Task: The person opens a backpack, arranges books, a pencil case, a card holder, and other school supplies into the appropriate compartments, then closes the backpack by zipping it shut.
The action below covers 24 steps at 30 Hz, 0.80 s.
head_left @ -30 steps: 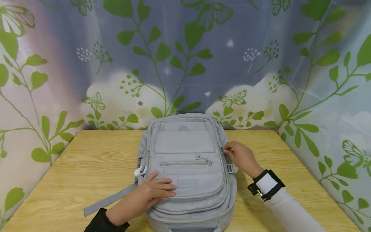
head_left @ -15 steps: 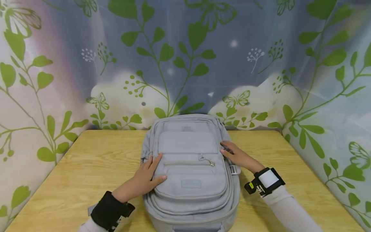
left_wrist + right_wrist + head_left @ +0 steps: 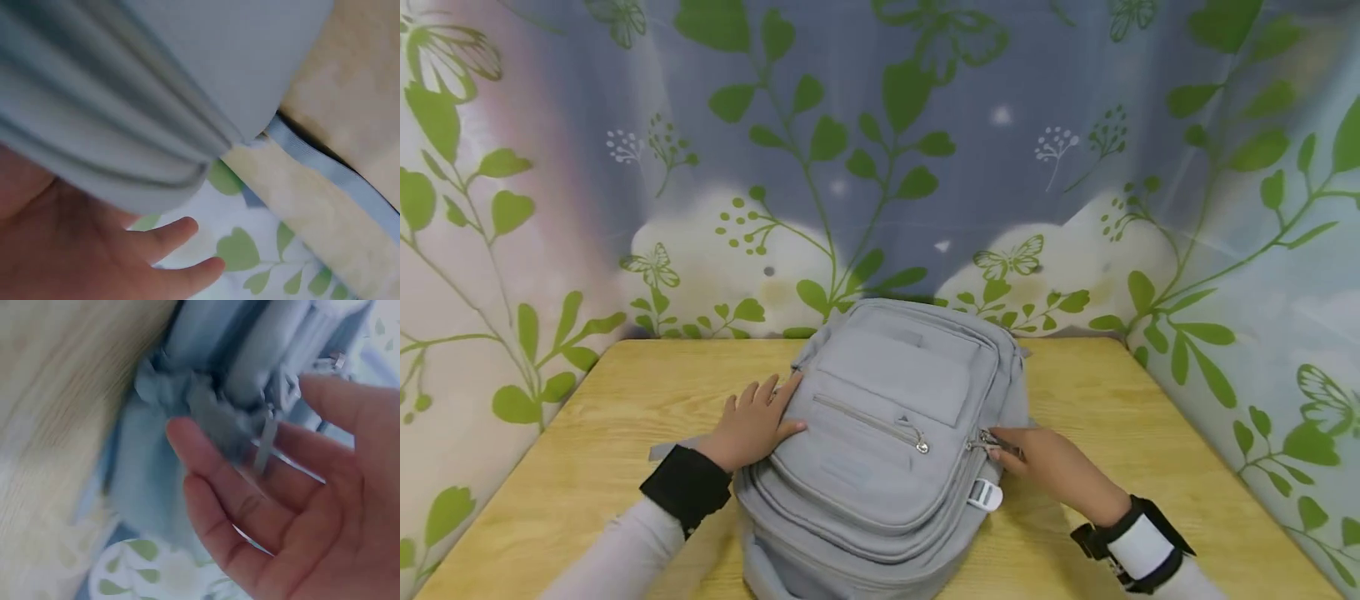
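A light grey backpack [image 3: 880, 417] lies front up on the table, turned at an angle. My left hand [image 3: 752, 425] rests against its left side, fingers spread; in the left wrist view the left hand [image 3: 94, 244] is partly hidden by the bag's fabric [image 3: 125, 125]. At the bag's right side, my right hand [image 3: 1052, 467] is by the metal zipper pulls [image 3: 985, 437]. In the right wrist view, blurred, a zipper pull [image 3: 267, 440] hangs near the thumb and fingers of the right hand [image 3: 300, 487], which are loosely bent with a gap between them.
The wood-grain table [image 3: 647, 400] extends on both sides of the bag. A printed curtain [image 3: 880, 150] with green leaves stands behind and along the sides. A white buckle [image 3: 985, 495] sits on the bag's right side, and a grey strap [image 3: 673, 448] sticks out at left.
The backpack has turned, its top now leaning right and its bottom left. My left hand has moved from the front pocket to the left side. The right hand left the zipper, then came lower beside it.
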Each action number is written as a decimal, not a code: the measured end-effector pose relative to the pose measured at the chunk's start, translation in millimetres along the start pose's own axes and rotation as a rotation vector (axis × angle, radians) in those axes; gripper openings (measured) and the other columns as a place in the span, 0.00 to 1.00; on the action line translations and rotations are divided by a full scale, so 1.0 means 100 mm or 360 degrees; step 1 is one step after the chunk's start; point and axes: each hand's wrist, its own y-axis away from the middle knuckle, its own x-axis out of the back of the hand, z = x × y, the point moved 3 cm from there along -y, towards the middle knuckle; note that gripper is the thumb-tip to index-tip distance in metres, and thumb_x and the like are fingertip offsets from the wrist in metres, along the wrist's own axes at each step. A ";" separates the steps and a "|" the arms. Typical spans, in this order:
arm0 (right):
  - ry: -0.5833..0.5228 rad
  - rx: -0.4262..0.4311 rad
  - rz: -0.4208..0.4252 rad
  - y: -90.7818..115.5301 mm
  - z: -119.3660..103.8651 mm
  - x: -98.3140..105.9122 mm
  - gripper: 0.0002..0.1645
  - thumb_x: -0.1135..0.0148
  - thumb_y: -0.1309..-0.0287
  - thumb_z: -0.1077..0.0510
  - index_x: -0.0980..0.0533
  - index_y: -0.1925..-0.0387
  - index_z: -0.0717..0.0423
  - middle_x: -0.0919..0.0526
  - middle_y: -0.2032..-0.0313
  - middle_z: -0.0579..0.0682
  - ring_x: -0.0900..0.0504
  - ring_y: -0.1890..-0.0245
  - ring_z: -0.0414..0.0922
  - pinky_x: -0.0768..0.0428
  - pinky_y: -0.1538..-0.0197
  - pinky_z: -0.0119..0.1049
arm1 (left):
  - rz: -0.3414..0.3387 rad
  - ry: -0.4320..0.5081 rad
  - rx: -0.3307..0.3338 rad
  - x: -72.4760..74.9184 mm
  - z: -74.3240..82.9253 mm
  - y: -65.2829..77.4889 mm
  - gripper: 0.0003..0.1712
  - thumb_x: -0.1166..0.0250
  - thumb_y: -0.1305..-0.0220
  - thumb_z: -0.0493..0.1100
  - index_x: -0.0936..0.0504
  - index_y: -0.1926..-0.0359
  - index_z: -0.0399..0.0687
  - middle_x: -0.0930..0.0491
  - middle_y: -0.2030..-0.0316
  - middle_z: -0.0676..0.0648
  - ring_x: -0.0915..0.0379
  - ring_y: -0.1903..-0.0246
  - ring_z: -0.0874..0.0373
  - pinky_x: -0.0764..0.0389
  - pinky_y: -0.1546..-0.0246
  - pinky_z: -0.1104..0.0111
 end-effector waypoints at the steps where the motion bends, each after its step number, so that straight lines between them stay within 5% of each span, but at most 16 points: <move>1: 0.0016 0.0027 -0.0028 0.06 -0.04 0.01 0.24 0.36 0.31 0.52 0.19 0.44 0.67 0.12 0.55 0.59 0.13 0.58 0.52 0.16 0.57 0.46 | -0.0017 -0.0053 0.0031 0.03 -0.01 -0.03 0.38 0.40 0.26 0.52 0.39 0.24 0.38 0.35 0.33 0.25 0.37 0.38 0.24 0.36 0.43 0.30; 6: -0.0017 0.0133 -0.0146 0.28 -0.27 0.01 0.23 0.36 0.31 0.50 0.17 0.46 0.63 0.12 0.67 0.47 0.18 0.72 0.37 0.21 0.69 0.35 | -0.0179 -0.0163 0.0200 0.07 -0.11 -0.26 0.38 0.44 0.24 0.56 0.39 0.24 0.39 0.28 0.39 0.26 0.30 0.44 0.24 0.36 0.41 0.31; 12: -0.0061 0.0193 -0.0126 0.37 -0.45 -0.01 0.14 0.36 0.31 0.52 0.15 0.53 0.58 0.14 0.67 0.44 0.21 0.74 0.35 0.24 0.70 0.33 | -0.0483 0.0202 0.0265 0.05 -0.29 -0.45 0.38 0.50 0.19 0.54 0.45 0.24 0.29 0.38 0.33 0.20 0.39 0.35 0.23 0.35 0.38 0.34; 15: -0.0096 0.0158 -0.0072 0.34 -0.47 -0.01 0.09 0.37 0.29 0.54 0.15 0.61 0.53 0.22 0.76 0.37 0.29 0.78 0.31 0.28 0.73 0.31 | -0.0681 0.0375 0.0224 0.08 -0.36 -0.41 0.38 0.55 0.17 0.52 0.51 0.23 0.26 0.47 0.29 0.19 0.52 0.29 0.24 0.42 0.33 0.36; 18: -0.0114 0.0077 -0.0041 0.28 -0.45 0.01 0.14 0.39 0.28 0.55 0.21 0.73 0.48 0.33 0.82 0.35 0.37 0.82 0.31 0.34 0.76 0.30 | -0.0917 0.0533 0.0250 0.13 -0.36 -0.33 0.38 0.58 0.16 0.50 0.58 0.22 0.27 0.57 0.25 0.21 0.63 0.26 0.25 0.48 0.30 0.37; 21: -0.0116 -0.0025 -0.0037 0.21 -0.39 0.03 0.21 0.41 0.27 0.55 0.29 0.80 0.47 0.39 0.84 0.37 0.40 0.84 0.32 0.36 0.77 0.30 | -0.1067 0.0648 0.0306 0.17 -0.32 -0.22 0.40 0.58 0.16 0.50 0.63 0.22 0.27 0.64 0.24 0.22 0.65 0.26 0.25 0.41 0.32 0.38; 24: -0.0133 -0.0091 -0.0063 0.13 -0.29 0.04 0.20 0.44 0.25 0.54 0.30 0.78 0.49 0.38 0.84 0.40 0.39 0.84 0.35 0.35 0.76 0.32 | -0.1071 0.0664 0.0331 0.16 -0.22 -0.09 0.41 0.55 0.17 0.49 0.62 0.23 0.23 0.61 0.26 0.19 0.54 0.28 0.25 0.25 0.44 0.43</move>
